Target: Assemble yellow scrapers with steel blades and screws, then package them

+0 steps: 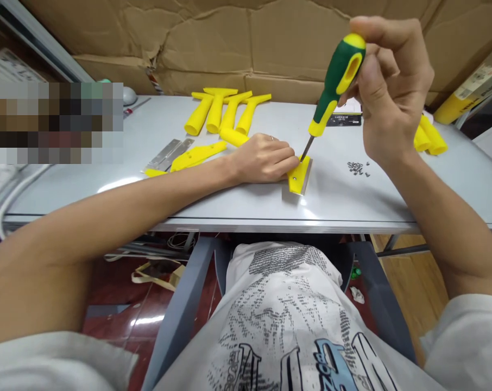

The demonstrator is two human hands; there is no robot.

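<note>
My right hand (pixel 392 81) grips the top of a green and yellow screwdriver (pixel 336 81), which slants down to the left. The tip of its shaft meets the upper part of a yellow scraper (pixel 296 182) with a metal blade along its right edge. A screw shows in the scraper's face. Closed round the scraper's handle, my left hand (pixel 266 158) rests on the table and hides most of that handle. To the right lies a small pile of screws (pixel 355 168). Left of my left hand are flat yellow plates (pixel 197 156) and metal blades (pixel 168 154).
Several yellow scraper handles (pixel 217 111) stand or lean at the table's back, with more yellow tubes (pixel 435 136) at the right. Cardboard (pixel 213 43) lines the rear. A black and white card (pixel 344 119) lies behind the screwdriver. White cables (pixel 1 201) hang at the left edge.
</note>
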